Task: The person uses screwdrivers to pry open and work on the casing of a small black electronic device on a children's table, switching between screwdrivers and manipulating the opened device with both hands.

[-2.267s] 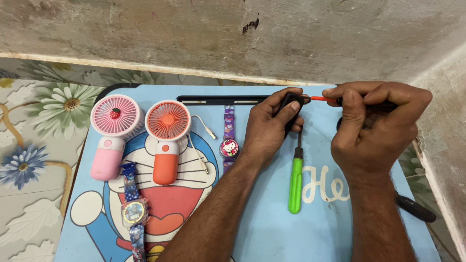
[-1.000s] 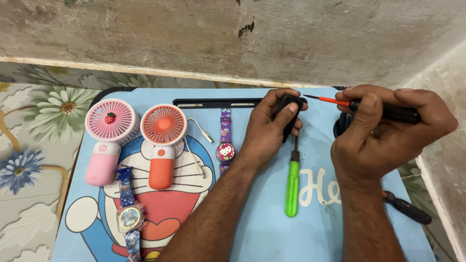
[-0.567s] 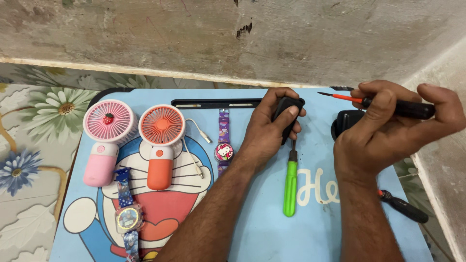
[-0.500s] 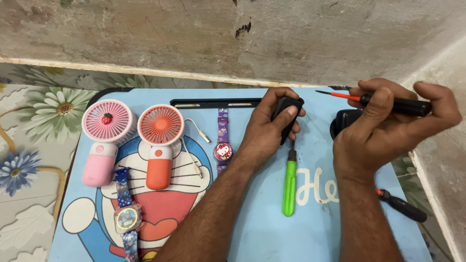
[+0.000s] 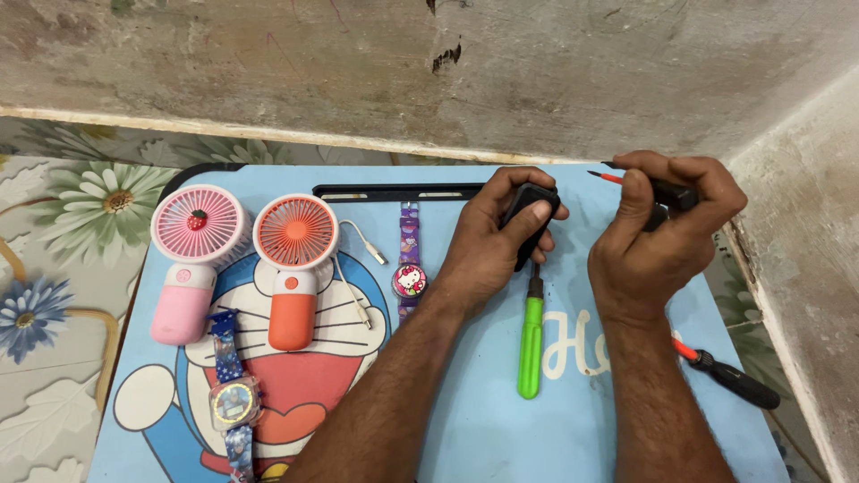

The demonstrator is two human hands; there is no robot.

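My left hand point(image 5: 497, 237) grips a small black object point(image 5: 530, 210) near the far edge of the blue cartoon table point(image 5: 465, 420). Apart from it, to the right, my right hand point(image 5: 662, 228) holds a thin screwdriver with a black handle and a red tip point(image 5: 626, 179), whose point aims left toward the black object without touching it. Just below my left hand a green-handled screwdriver point(image 5: 531, 344) lies on the table.
A pink hand fan point(image 5: 190, 259) and an orange hand fan point(image 5: 293, 268) with a white cable lie at the left. A purple watch point(image 5: 410, 268) and a blue watch point(image 5: 234, 398) lie nearby. Another black-handled screwdriver point(image 5: 729, 376) rests at the right edge. Walls close the back and right.
My right hand has drawn the red-tipped screwdriver away from the black object, to the right. My left hand has kept its grip in the same place.
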